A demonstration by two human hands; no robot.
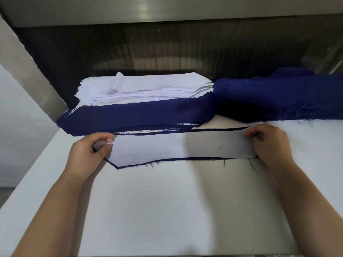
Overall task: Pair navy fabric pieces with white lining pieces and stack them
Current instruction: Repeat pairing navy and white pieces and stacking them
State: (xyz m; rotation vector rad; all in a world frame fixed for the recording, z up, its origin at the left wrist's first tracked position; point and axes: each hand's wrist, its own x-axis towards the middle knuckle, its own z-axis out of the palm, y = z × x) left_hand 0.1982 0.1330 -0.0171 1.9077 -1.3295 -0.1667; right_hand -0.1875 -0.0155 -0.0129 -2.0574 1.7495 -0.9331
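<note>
Between left hand (pixel 89 152) and right hand (pixel 270 145), a long white lining piece (pixel 176 147) is pinched at 2 ends over a frayed navy fabric piece (pixel 185 159).

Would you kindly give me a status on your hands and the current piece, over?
Left hand pinching, right hand holding the ends of the white lining piece. Lining lies on a navy piece. Navy stack close behind; nothing blocking.

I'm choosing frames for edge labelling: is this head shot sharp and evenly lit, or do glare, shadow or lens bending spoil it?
Head view: the white lining piece and the left hand and right hand gripping it are fairly sharp; glare streaks the metal panel above; soft shadows cross the table; wide-angle bending shows toward the borders.
</note>
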